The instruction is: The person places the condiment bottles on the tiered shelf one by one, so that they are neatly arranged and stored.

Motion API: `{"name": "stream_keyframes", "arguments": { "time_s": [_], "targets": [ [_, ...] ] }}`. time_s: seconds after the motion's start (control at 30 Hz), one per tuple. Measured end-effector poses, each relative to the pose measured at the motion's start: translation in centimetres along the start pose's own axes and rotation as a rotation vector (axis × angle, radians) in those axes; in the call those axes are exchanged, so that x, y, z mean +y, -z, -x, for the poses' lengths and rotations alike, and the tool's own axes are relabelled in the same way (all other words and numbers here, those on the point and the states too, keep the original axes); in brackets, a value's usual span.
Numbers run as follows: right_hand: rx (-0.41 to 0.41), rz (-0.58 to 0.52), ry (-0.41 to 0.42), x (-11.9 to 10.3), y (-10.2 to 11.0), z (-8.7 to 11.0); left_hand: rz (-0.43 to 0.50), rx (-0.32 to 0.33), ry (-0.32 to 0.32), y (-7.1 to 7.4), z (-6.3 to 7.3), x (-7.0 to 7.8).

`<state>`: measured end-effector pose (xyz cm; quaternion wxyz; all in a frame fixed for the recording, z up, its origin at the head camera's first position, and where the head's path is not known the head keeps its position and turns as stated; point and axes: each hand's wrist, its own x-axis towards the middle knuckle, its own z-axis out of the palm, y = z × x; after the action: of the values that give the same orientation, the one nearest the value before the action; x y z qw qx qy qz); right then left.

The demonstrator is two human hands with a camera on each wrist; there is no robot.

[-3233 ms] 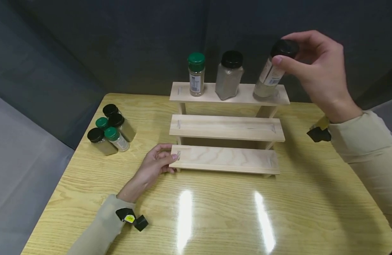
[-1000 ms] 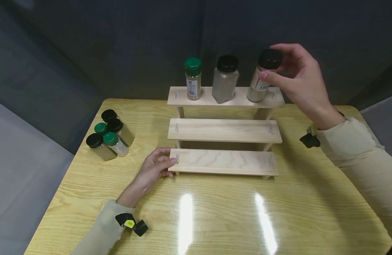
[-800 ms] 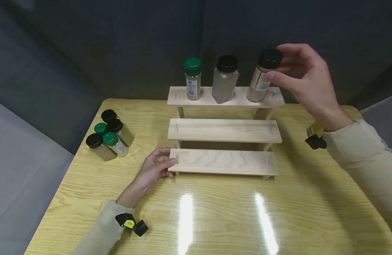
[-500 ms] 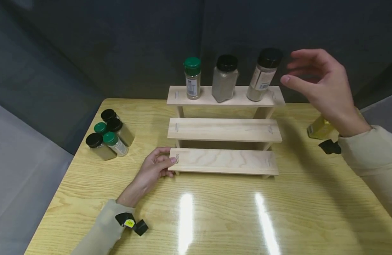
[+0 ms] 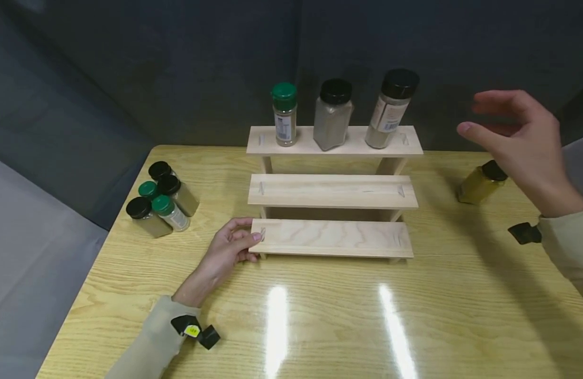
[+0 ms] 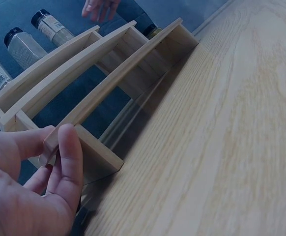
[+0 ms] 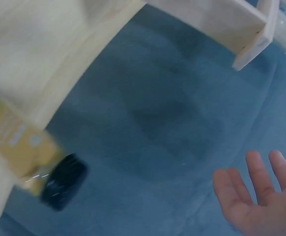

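My left hand pinches the left end of the lowest step of a three-tier wooden spice rack; the left wrist view shows thumb and fingers on either side of the board's end. Over the table's right side, my right hand is in the air with its fingers spread and nothing in them. Nearest to it stands a black-capped jar of yellow spice. On the rack's top step stand a green-capped spice jar, a square black-capped jar and a round, labelled black-capped jar.
Several spice jars with black and green caps stand close together at the left of the wooden table. A dark cloth hangs behind the table's back edge.
My right hand has let go of the round black-capped jar on the top step and moved right, uncovering the yellow jar. My left hand has stayed on the rack.
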<state>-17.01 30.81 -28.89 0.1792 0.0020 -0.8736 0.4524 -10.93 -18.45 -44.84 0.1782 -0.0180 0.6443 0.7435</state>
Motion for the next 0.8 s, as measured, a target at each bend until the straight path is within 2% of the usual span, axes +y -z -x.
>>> {"name": "stream_keyframes", "arguments": {
  "time_s": [0.2, 0.37, 0.53, 0.8],
  "targets": [
    [0.030, 0.005, -0.072, 2.0, 1.1, 0.2, -0.001, 0.001, -0.001, 0.1, 0.0, 0.0],
    [0.054, 0.079, -0.116, 3.9, 1.7, 0.6, -0.005, -0.004, -0.005, 0.1, -0.1, -0.1],
    [0.044, 0.162, -0.147, 5.6, 1.9, 1.1, -0.001, -0.010, -0.008, 0.2, -0.1, -0.1],
    [0.036, 0.171, -0.202, 8.1, 1.8, 1.7, 0.003, -0.012, -0.013, 0.2, -0.2, -0.2]
  ]
}}
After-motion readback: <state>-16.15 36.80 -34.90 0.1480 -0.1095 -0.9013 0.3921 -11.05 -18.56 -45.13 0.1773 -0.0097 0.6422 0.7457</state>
